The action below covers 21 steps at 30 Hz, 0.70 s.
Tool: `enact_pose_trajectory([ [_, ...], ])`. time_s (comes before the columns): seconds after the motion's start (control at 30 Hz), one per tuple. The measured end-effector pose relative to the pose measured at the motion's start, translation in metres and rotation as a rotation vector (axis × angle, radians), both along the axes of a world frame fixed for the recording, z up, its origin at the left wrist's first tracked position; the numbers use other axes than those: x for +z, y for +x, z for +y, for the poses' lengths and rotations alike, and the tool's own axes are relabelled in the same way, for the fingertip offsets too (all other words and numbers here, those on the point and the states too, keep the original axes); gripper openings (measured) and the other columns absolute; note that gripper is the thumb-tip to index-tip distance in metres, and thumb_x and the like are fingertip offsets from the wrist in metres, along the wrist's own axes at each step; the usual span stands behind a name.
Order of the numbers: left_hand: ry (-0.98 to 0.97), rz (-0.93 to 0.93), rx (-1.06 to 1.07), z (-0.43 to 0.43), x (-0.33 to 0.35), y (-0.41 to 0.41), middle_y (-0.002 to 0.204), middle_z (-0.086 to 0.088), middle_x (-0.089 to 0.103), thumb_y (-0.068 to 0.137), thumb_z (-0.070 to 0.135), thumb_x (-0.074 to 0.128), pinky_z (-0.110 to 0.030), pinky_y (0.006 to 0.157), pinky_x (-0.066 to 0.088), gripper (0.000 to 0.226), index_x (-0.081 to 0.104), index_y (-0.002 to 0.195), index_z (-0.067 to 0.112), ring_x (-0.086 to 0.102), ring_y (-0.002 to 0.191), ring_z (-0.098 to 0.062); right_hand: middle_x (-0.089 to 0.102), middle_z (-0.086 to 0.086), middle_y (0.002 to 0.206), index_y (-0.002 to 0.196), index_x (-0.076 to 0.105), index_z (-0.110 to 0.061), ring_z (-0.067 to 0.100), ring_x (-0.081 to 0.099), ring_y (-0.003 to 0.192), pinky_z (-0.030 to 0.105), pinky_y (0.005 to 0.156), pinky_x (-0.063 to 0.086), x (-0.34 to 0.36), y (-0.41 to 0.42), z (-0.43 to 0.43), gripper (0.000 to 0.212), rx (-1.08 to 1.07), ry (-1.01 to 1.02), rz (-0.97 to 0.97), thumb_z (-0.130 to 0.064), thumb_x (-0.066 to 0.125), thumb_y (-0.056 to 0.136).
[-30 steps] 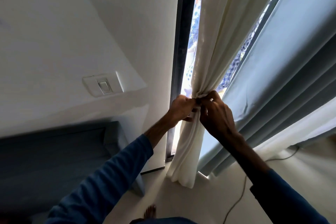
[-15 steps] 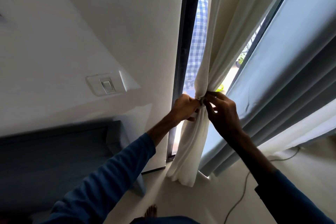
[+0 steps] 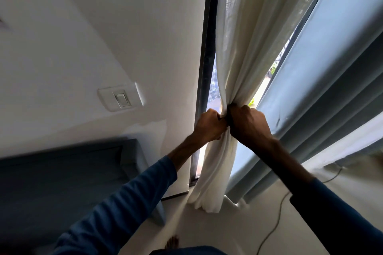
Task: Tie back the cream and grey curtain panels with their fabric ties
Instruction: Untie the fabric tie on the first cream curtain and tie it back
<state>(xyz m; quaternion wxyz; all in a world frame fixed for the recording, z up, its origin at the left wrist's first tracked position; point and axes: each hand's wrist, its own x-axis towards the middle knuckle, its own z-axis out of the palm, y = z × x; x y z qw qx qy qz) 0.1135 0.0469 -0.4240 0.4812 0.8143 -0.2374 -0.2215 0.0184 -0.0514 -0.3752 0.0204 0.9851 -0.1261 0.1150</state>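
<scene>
No text, label, brand, number or sign can be read anywhere here. The wall switch (image 3: 122, 99) has a plain white plate and rocker with no marking to make out. The cream curtain (image 3: 238, 51) and the grey curtain (image 3: 331, 93) are plain cloth with no tag or print in sight. The blue sleeves carry no logo.

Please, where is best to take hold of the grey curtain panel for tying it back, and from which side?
Probably at mid-height, level with the hands, wrapping around the hanging pleats of the grey curtain panel from its left edge, beside the gathered cream curtain panel. There its vertical folds already lie close together and bunch easily.
</scene>
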Motion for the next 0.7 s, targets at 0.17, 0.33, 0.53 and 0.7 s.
enact_pose_trajectory([
  [0.17, -0.055, 0.072, 0.043, 0.003, 0.001, 0.008, 0.077, -0.020, 0.074, 0.084, 0.019, 0.060, -0.035, 0.054, 0.061, 0.028, 0.073, 0.082, -0.005, 0.072, 0.067, -0.030, 0.072, 0.006, 0.082, 0.091, 0.068, -0.021, 0.035, 0.068, 0.076, 0.032, 0.056, 0.041, -0.013, 0.000, -0.003, 0.007, -0.014, 0.083, -0.226, -0.028, 0.069, 0.088],
  [0.33, -0.032, 0.031, 0.068, 0.007, 0.002, 0.017, 0.077, -0.015, 0.075, 0.088, 0.019, 0.057, -0.029, 0.048, 0.057, 0.027, 0.073, 0.085, -0.002, 0.073, 0.071, -0.032, 0.060, 0.002, 0.095, 0.108, 0.072, -0.031, 0.024, 0.060, 0.080, 0.029, 0.052, 0.038, -0.036, -0.013, -0.001, 0.017, 0.109, 0.089, -0.283, -0.024, 0.067, 0.093],
  [0.53, 0.037, -0.059, 0.022, 0.005, 0.008, 0.018, 0.075, -0.018, 0.074, 0.087, 0.023, 0.055, -0.038, 0.061, 0.062, 0.032, 0.070, 0.086, -0.005, 0.072, 0.061, -0.031, 0.071, 0.010, 0.094, 0.122, 0.066, -0.041, 0.035, 0.065, 0.089, 0.032, 0.064, 0.035, -0.028, -0.007, -0.005, 0.027, 0.065, 0.146, -0.060, -0.045, 0.058, 0.097],
  [0.7, 0.038, -0.138, -0.010, 0.003, 0.007, 0.005, 0.054, -0.013, 0.063, 0.080, 0.028, 0.049, -0.032, 0.052, 0.056, 0.036, 0.062, 0.066, -0.003, 0.065, 0.047, -0.025, 0.069, 0.014, 0.092, 0.112, 0.066, -0.021, 0.041, 0.065, 0.089, 0.033, 0.063, 0.035, -0.039, -0.003, -0.008, 0.026, 0.049, 0.207, 0.029, -0.040, 0.058, 0.098],
])
